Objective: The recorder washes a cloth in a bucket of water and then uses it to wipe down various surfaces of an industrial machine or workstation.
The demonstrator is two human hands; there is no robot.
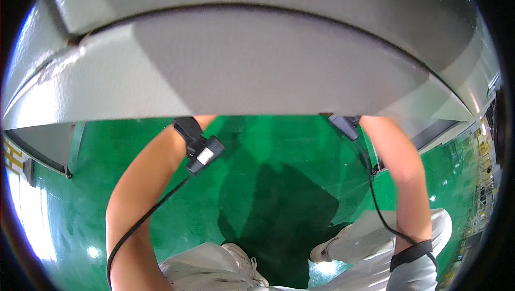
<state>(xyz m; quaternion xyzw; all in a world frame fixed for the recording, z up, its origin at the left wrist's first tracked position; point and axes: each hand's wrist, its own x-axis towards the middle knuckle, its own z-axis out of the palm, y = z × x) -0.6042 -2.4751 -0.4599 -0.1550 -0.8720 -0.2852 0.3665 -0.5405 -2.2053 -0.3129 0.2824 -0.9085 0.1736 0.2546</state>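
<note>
A large light-grey metal cabinet or machine housing [249,65] with a textured coat fills the upper view, crossed by a long curved seam. Both my hands are out of view, hidden past its lower edge, so what they touch cannot be seen. My left forearm [141,178] reaches up to that edge, a black strap [187,129] around the wrist. A black wrist device [206,155] with a white label hangs from this strap. On the right, my forearm [392,146] also reaches up to the edge. Another dark device [344,126] sits by that wrist, partly covered.
A black cable [145,217] runs along my left arm, another cable [372,188] along my right to a black armband [411,254]. Grey side panels with feet stand at left [50,146] and right [432,136]. My shoes [243,261] rest on the glossy green floor [193,210].
</note>
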